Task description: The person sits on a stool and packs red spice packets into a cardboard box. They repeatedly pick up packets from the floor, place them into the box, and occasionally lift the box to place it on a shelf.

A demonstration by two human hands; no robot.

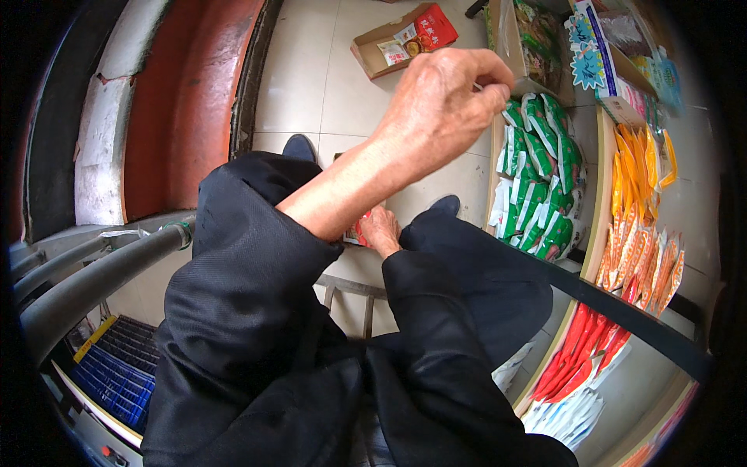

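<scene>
My left hand (449,105) is raised in the middle of the view, reaching across to the right. Its thumb and forefinger are bent together; whether something small is between them I cannot tell. Beyond its wrist, an open cardboard box (365,55) lies on the floor, with red printed packets (435,29) in it. Lower down, between my knees, my right hand (382,229) holds a red printed packet (362,229). My left forearm and sleeve hide part of that packet.
At right, low shelving holds green-and-white bags (540,175), yellow packets (633,166), orange packets (636,254) and red packets (575,350). Open cartons (516,52) stand at the upper right. A grey metal rail (105,286) and a blue plastic crate (114,373) are at left, below a red panel (192,105).
</scene>
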